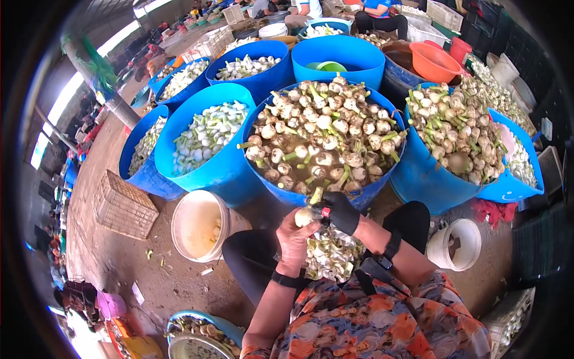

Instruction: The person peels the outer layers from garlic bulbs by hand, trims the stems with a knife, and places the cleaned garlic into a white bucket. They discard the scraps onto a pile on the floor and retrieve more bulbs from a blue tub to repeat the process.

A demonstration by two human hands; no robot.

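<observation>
My left hand (292,236), bare, is closed around a pale garlic bulb (304,216) whose short green stem points up. Against the bulb's right side is my right hand (342,213), in a black glove with its fingers curled. A small red and silver piece shows at those fingers; what they grip is mostly hidden. Below both hands, a heap of pale peelings (332,256) lies in my lap. Just in front stands a big blue tub (275,192) of brownish water, piled with soil-marked, stemmed garlic bulbs (326,125).
A light-blue tub (206,179) of white bulbs stands front left, another blue tub (427,188) of unpeeled bulbs front right. White buckets (224,230) flank my knees. A plastic crate (124,205) sits left, an orange basin (435,61) back right. Other people (378,15) sit at the back.
</observation>
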